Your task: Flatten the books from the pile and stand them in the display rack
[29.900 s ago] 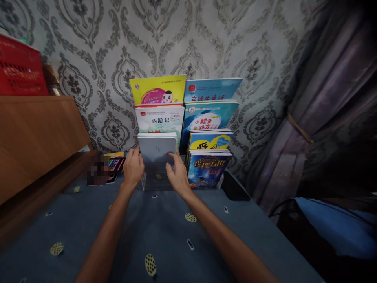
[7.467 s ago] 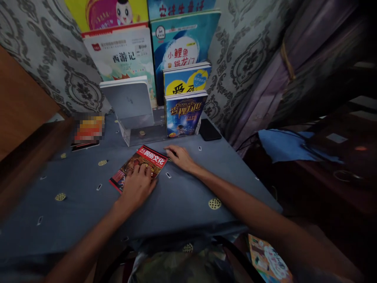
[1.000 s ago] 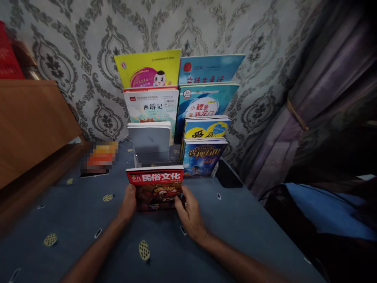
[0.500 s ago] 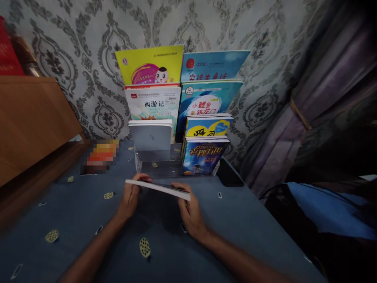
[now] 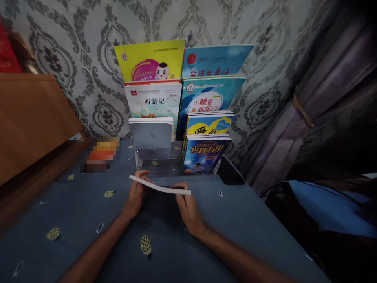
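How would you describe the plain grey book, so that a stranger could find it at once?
Against the patterned wall stands a clear stepped book rack on the blue table. In its left column, the grey book is the lowest one, just behind the thin book held flat in both hands. Unlike its colourful neighbours, its cover is plain grey, with no picture or title.

Mid-frame, a thin book (image 5: 160, 188) lies level between the left hand (image 5: 136, 194) and right hand (image 5: 186, 206), above the worktop (image 5: 73, 220). Behind it stands the tiered rack (image 5: 157, 165) of books against the wall (image 5: 73, 47); a phone (image 5: 231, 176) lies right of the rack.
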`<state>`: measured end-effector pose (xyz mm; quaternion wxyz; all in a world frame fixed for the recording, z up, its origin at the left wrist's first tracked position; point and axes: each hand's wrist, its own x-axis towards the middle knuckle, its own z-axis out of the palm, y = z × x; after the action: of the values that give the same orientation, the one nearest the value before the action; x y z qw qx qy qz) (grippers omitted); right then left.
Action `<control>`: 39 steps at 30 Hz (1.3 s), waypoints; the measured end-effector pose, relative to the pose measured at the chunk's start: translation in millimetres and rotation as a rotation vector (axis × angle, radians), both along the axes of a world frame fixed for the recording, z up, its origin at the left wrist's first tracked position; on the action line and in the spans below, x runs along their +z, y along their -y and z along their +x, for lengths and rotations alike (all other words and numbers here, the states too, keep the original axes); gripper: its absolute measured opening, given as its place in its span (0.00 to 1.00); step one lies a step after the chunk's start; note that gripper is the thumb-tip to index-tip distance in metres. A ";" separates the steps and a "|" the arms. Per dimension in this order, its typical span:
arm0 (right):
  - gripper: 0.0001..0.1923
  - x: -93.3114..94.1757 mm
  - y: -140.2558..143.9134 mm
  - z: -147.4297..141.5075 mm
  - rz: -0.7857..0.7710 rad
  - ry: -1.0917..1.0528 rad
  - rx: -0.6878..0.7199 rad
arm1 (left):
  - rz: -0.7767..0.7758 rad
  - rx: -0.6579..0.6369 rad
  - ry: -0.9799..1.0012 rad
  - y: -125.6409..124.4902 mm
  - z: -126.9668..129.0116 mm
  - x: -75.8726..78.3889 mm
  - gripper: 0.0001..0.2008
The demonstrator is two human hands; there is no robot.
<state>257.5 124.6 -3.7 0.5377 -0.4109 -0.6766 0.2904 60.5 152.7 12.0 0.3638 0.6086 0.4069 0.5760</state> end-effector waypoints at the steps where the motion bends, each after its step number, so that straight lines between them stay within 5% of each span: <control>1: 0.13 0.0 -0.1 -0.1 -0.009 -0.001 -0.006 | 0.002 -0.006 -0.003 0.7 0.4 0.5 0.33; 39: 0.12 -1.7 -2.6 -0.1 -0.022 0.026 -0.024 | -0.031 0.067 -0.026 3.4 0.4 -0.6 0.27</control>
<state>257.4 127.2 -5.5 0.5278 -0.4283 -0.6754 0.2859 60.9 149.3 11.3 0.3483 0.5964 0.4404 0.5736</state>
